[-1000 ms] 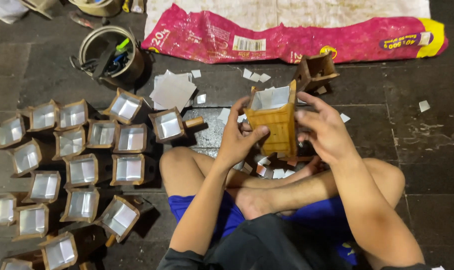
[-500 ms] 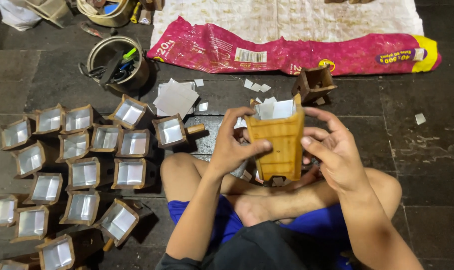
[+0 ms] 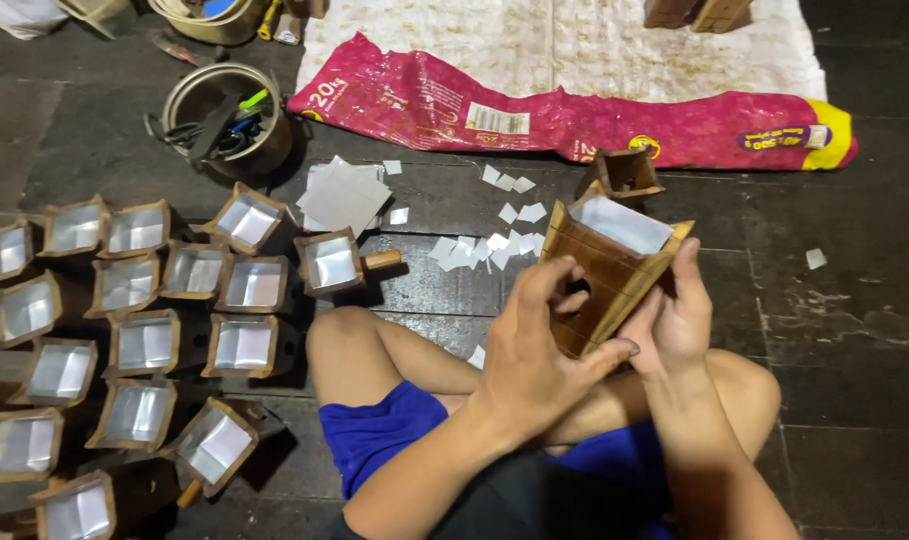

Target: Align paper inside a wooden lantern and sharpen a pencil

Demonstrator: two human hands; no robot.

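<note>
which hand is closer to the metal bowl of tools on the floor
Left. The left hand grips the wooden box on the side facing the metal bowl; the right hand is on the box's far side.

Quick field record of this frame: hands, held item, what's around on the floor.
left hand: grips the wooden box's near face, fingers curled on it
right hand: supports the box from the right side
wooden box: tapered, tilted, white-lined opening facing up
finished boxes: many, in rows on the floor at left
paper squares: scattered ahead of the knees
metal pot: holds tools, upper left
pink sack: lies flat on the floor beyond
</note>
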